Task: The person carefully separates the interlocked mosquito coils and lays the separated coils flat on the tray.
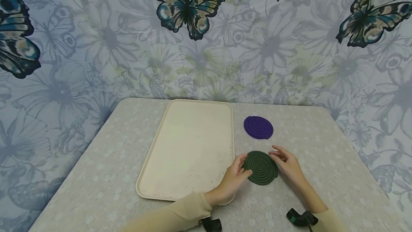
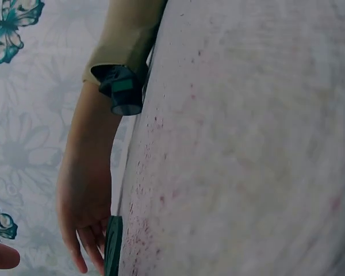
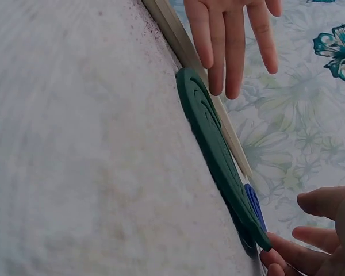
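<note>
A flat dark green disc (image 1: 260, 168) with spiral grooves lies on the table between the hands. My left hand (image 1: 232, 180) is at its left edge, the thumb over the rim; in the right wrist view its fingers (image 3: 234, 52) hang straight above the disc. At the right edge, my right hand (image 1: 291, 169) touches the rim with its fingertips, and its thumb (image 3: 322, 202) stands apart. That edge looks slightly raised in the right wrist view. A similar purple disc (image 1: 258, 127) lies farther back. Most of my left hand is out of the left wrist view.
A cream rectangular tray (image 1: 193, 146) lies left of the discs, with my left forearm across its near edge. The table (image 1: 322, 146) has a pale patterned cover. Behind it hangs a butterfly-and-flower backdrop (image 1: 270, 46).
</note>
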`<state>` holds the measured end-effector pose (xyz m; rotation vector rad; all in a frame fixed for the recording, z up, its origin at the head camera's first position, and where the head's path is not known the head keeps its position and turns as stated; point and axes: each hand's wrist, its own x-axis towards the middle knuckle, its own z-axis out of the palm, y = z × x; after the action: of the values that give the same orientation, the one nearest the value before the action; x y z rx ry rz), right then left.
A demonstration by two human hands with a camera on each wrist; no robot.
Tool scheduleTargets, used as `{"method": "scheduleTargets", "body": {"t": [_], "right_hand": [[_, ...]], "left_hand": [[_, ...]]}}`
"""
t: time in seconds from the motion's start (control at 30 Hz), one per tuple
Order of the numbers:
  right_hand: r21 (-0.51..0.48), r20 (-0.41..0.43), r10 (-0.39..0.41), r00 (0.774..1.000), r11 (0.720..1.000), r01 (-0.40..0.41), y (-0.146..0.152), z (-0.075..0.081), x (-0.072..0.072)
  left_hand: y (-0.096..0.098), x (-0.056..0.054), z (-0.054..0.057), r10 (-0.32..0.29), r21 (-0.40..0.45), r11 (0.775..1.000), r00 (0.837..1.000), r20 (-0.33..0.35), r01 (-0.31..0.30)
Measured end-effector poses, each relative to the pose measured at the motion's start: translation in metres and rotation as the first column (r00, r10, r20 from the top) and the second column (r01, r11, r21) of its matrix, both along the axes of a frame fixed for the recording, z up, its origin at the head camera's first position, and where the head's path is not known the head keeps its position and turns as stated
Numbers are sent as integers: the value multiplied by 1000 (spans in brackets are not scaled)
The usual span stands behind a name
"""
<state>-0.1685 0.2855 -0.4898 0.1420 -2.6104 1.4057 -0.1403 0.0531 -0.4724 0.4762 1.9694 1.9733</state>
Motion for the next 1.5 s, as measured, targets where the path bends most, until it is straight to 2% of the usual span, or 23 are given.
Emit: {"method": "scheduleTargets", "body": {"t": [0.07, 0.27, 0.3, 0.57, 0.73, 0.9, 1.03, 1.13, 1.37, 1.43, 1.5], "right_hand": [[22, -3, -5, 1000, 1000, 5, 1, -1, 0], [18, -17, 19, 1000, 1000, -18, 2, -2, 1], [7, -12, 23, 1000, 1000, -23, 1, -2, 1], [-62, 22, 47, 999, 997, -46, 0, 1, 3], [-151, 47, 67, 997, 987, -59, 2, 1, 2], [-248, 122, 81, 989, 967, -48, 4, 2, 0], [-319, 219, 103, 970, 947, -28, 6, 5, 1], [-343, 267, 115, 957, 939, -17, 8, 6, 1], [-376, 291, 123, 949, 927, -4, 14, 7, -1], [-402, 297, 138, 945, 916, -7, 15, 9, -1], [-455, 307, 167, 937, 891, -10, 15, 13, -2]], "left_hand": [[2, 2, -1, -6, 1, 1000, 1000, 3, 6], [2, 7, 1, 36, -153, 987, 999, -34, -41], [2, 8, 1, 38, -152, 987, 999, -31, -43], [2, 6, -2, 30, -69, 997, 999, 20, -28], [2, 3, -4, 35, -40, 999, 997, 62, -33], [1, 1, -4, 42, -17, 999, 999, 32, -41], [0, -1, -5, 53, -14, 999, 998, 21, -52], [0, -2, -5, 71, -8, 997, 997, 38, -71], [0, -5, -4, 136, 34, 990, 987, 88, -140], [-2, -8, -2, 147, 37, 988, 986, 74, -150], [-5, -13, 0, 145, 33, 989, 989, 40, -146]]}}
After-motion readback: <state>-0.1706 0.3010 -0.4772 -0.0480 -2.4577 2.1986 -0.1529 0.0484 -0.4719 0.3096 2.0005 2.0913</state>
